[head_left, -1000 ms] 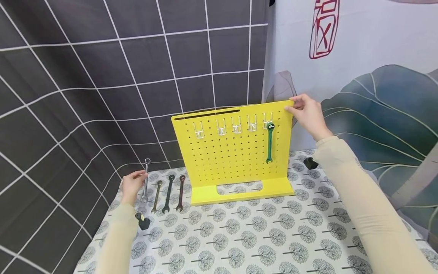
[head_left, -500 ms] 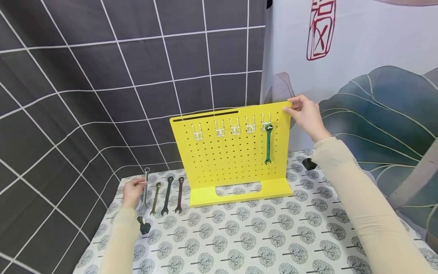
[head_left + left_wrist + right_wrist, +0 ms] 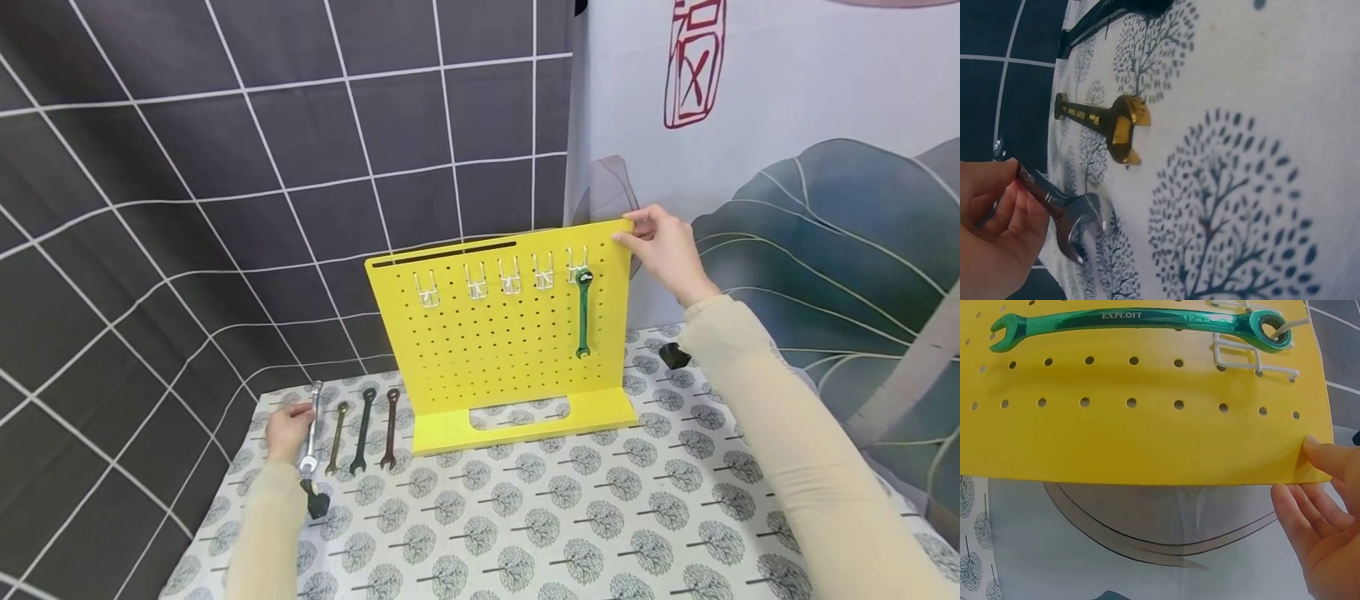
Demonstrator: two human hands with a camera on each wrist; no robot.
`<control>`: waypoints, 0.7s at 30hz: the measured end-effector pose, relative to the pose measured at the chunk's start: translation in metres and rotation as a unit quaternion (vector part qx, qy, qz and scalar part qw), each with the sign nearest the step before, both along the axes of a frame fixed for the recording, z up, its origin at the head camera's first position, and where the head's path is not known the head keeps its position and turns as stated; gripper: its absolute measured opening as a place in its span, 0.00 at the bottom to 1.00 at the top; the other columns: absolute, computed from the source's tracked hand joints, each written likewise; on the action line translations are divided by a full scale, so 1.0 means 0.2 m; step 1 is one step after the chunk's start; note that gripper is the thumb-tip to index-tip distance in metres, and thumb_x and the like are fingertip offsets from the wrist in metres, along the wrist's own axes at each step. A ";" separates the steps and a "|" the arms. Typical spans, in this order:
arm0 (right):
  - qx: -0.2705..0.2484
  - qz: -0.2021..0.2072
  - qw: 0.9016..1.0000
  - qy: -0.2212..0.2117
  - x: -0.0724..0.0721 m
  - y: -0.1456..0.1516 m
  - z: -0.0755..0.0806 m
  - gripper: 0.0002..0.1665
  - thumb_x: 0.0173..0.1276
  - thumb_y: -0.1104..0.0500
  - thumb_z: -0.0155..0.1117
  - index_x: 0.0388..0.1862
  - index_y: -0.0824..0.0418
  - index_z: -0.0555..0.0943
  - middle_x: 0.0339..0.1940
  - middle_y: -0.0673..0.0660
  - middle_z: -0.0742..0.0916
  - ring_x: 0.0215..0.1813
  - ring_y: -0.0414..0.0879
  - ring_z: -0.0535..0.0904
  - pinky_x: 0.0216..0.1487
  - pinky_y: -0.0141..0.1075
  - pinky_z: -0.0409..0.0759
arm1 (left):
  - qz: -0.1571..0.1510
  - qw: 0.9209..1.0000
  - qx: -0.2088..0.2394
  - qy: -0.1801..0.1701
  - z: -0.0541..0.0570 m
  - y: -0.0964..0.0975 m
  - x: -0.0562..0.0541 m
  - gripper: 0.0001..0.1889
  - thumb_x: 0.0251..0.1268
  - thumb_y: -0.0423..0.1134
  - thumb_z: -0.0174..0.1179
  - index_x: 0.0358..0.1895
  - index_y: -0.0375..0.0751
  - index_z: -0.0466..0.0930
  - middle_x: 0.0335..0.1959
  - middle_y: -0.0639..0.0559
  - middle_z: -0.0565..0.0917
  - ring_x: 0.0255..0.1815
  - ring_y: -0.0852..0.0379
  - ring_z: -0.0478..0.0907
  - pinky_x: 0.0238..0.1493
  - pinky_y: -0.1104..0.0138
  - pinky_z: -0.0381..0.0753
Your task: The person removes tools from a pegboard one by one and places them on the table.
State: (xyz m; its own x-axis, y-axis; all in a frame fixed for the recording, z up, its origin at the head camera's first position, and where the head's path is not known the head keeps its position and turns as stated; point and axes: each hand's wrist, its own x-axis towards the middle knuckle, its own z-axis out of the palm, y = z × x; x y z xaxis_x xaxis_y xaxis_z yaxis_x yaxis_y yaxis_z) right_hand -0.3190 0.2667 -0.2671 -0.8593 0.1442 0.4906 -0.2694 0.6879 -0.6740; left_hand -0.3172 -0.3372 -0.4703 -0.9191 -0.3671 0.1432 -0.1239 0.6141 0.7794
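My left hand (image 3: 288, 432) pinches the shaft of a silver combination wrench (image 3: 1057, 200), low over the tablecloth at the left end of a row of wrenches. Its open-ended jaw points toward me. Beside it lie a gold wrench (image 3: 1100, 122), a dark green-black wrench (image 3: 363, 432) and a dark red wrench (image 3: 391, 429). My right hand (image 3: 663, 250) grips the top right corner of a yellow pegboard (image 3: 495, 350), thumb in front and fingers behind. A green wrench (image 3: 1129, 322) hangs by its ring end on the rightmost white hook (image 3: 1254, 359).
Several more white wire hooks, such as the leftmost hook (image 3: 427, 292), line the board's upper part. The pegboard's base (image 3: 442, 433) stands on a tree-patterned tablecloth (image 3: 525, 517). Dark grid-patterned cloth (image 3: 300, 167) hangs behind and to the left.
My left hand has lowered the silver wrench toward the tablecloth, from raised to nearly flat beside the gold wrench. The right hand keeps its grip on the board, and the head view has shifted slightly.
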 end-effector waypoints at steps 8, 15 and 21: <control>0.001 -0.002 1.000 -0.005 -0.01 0.00 0.00 0.31 0.74 0.47 0.64 0.68 0.63 0.74 0.53 0.66 0.84 0.54 0.56 0.80 0.48 0.39 0.79 | 0.008 1.000 -0.009 0.004 -0.04 -0.02 -0.01 0.16 0.65 0.29 0.56 0.51 0.20 0.80 0.49 0.26 0.83 0.49 0.30 0.79 0.52 0.47 0.78; 0.002 -0.006 1.000 -0.003 -0.01 -0.01 0.01 0.30 0.74 0.48 0.64 0.67 0.63 0.74 0.53 0.66 0.84 0.54 0.55 0.81 0.47 0.36 0.78 | 0.035 0.999 -0.007 -0.010 -0.07 -0.01 0.00 0.14 0.65 0.26 0.56 0.49 0.18 0.81 0.48 0.24 0.82 0.49 0.29 0.79 0.50 0.45 0.80; 0.000 -0.009 1.000 -0.007 -0.01 -0.01 0.01 0.31 0.74 0.48 0.64 0.68 0.63 0.74 0.53 0.66 0.84 0.54 0.55 0.80 0.47 0.37 0.79 | 0.035 0.999 -0.019 -0.012 -0.07 -0.01 0.01 0.14 0.64 0.27 0.57 0.48 0.19 0.81 0.48 0.25 0.83 0.51 0.29 0.78 0.54 0.45 0.78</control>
State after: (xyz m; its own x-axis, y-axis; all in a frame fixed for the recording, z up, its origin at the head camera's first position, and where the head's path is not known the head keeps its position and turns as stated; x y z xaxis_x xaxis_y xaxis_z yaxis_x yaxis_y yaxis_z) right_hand -0.3211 0.2646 -0.2661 -0.8631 0.1594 0.4792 -0.2486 0.6918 -0.6779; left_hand -0.3156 -0.3400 -0.4850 -0.8949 -0.4251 0.1356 -0.1865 0.6324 0.7519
